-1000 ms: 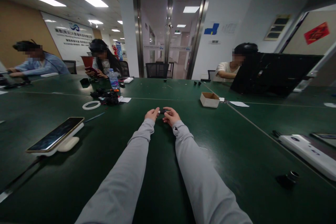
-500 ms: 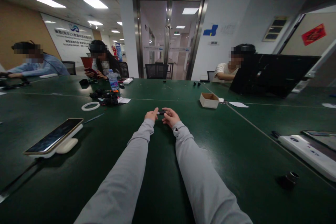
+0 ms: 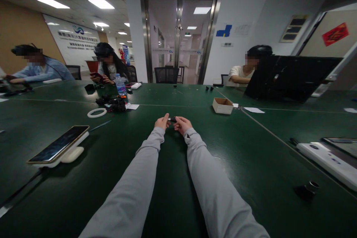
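Observation:
Both arms stretch forward over the dark green table, and the hands meet just past its middle. Between them is a small black cylindrical piece with a silver end, too small to name more closely. My left hand pinches its silver end, thumb on top. On its black end, my right hand is closed with thumb and fingertips together. The fingers hide much of the piece.
To the left, a phone leans on a white charging stand, with a white tape ring beyond. A small open box sits ahead right. A black cylindrical part stands near right. Other people sit across the table, beside a large black monitor.
My right hand's fingers have closed further onto the black end of the small piece. My left hand keeps its pinch, and both hands stay in nearly the same place.

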{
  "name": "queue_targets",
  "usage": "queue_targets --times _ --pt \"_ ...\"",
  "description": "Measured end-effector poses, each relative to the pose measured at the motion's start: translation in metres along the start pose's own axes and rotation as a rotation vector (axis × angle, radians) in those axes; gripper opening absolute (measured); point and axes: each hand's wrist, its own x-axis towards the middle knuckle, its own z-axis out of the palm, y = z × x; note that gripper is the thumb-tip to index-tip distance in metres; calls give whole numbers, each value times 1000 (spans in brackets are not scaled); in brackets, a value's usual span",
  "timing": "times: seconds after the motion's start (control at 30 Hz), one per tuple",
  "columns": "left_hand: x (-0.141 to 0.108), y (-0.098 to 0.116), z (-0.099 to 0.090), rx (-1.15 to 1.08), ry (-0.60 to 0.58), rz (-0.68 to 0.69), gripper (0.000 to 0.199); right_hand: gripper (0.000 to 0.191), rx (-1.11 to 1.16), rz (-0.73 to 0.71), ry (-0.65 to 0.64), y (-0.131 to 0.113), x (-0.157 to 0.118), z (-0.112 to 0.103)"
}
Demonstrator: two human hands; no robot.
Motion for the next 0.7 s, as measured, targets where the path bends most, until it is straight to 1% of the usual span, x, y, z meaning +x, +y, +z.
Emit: queue_targets --times 0.07,0.13,0.23,0.3,0.4,0.57,0.7 --pt "-3 2 1 -66 18 45 35 21 1 8 29 -1 0 1" --pt "-5 4 1 -148 11 99 27 21 -5 11 48 -1 -1 2" --pt "-5 6 -1 -243 -48 149 26 21 -10 15 65 -2 -1 2" --pt "-5 7 -2 -263 -57 168 25 20 -6 12 85 -2 -1 1" --pt "-4 6 -3 -273 -55 162 24 18 0 3 98 0 1 0" --pt "-1 2 -3 -274 -62 110 27 19 2 -18 40 5 3 -3" --pt "2 0 -4 -249 -49 87 30 25 -6 -50 2 6 3 -5"
